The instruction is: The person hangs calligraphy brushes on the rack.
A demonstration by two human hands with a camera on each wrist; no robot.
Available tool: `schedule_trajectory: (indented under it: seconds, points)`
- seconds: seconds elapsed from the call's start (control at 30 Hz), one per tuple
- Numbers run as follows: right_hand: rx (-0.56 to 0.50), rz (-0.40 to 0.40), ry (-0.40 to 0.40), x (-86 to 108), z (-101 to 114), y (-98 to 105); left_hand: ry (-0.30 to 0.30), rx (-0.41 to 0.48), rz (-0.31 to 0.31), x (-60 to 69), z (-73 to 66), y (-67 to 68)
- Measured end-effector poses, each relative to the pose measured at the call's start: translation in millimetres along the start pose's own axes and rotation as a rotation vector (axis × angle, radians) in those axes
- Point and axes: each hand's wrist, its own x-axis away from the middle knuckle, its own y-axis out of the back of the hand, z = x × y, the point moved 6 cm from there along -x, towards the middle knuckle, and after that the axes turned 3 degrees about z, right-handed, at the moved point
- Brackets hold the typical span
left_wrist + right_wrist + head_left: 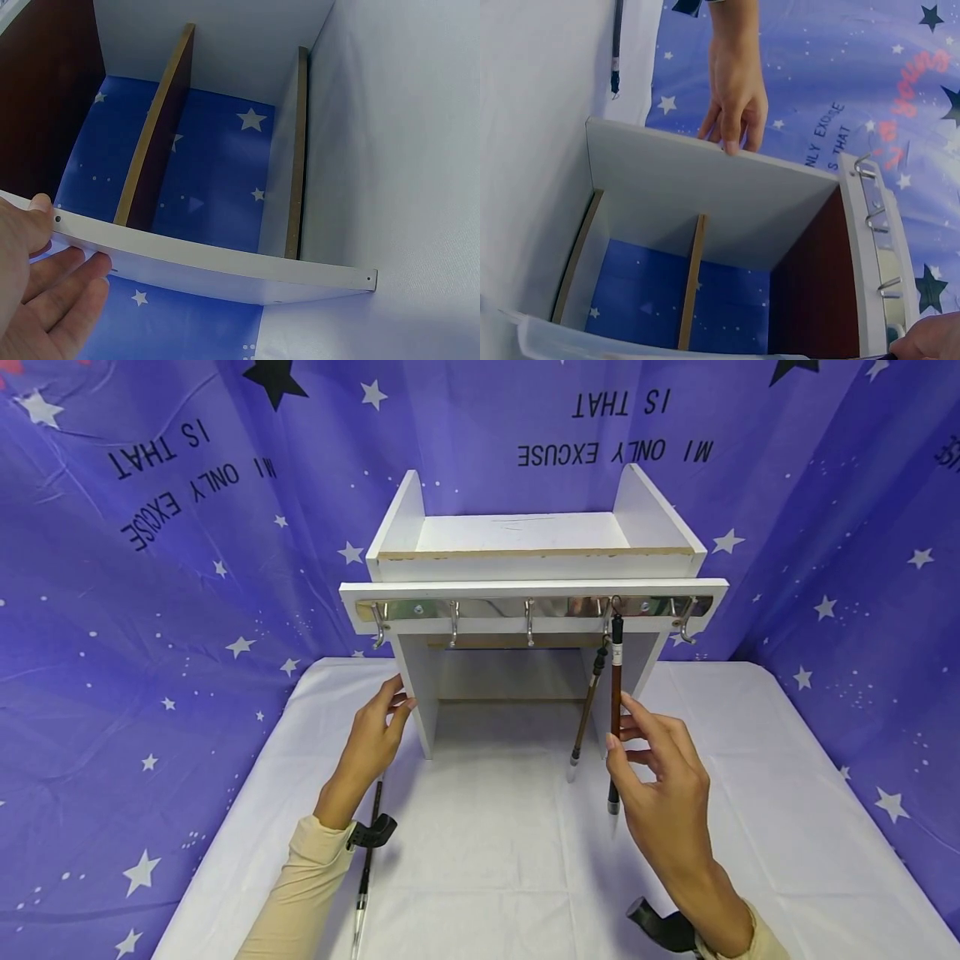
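In the head view my left hand (pixel 369 739) grips the front edge of the left side panel of a white wooden shelf (pixel 534 570). Its thumb and fingers lie on opposite faces of that panel (pixel 217 259) in the left wrist view. My right hand (pixel 670 781) pinches the brown handle of a calligraphy brush (pixel 617 681) between thumb and fingers. This brush hangs tip down, its top loop at a hook on the shelf's metal strip. Just left of it a second brush (pixel 585 714) hangs, slightly tilted. Only part of the right hand (pixel 934 339) shows in its wrist view.
Another calligraphy brush (pixel 367 868) lies on the white tablecloth (pixel 510 835), partly under the left forearm. Several hooks, such as the middle hook (pixel 529 622), line the strip. Behind the table hangs a purple star-printed curtain (pixel 225 568). A translucent edge (pixel 547 337) blocks the right wrist view's bottom.
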Motion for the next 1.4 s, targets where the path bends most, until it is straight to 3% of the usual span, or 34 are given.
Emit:
schedule_trajectory:
  seconds: [0.57,1.03,1.4]
  points:
    - [0.026,0.068,0.016,7.6,0,-29,0.014,0.003,0.010,-0.2,0.8,-2.2]
    - [-0.027,0.106,0.052,14.4,2,-42,0.011,-0.012,0.011,0.3,2.9,-3.1]
    - [-0.010,0.124,0.047,18.6,2,-49,0.016,-0.019,0.005,-0.5,3.6,-2.1]
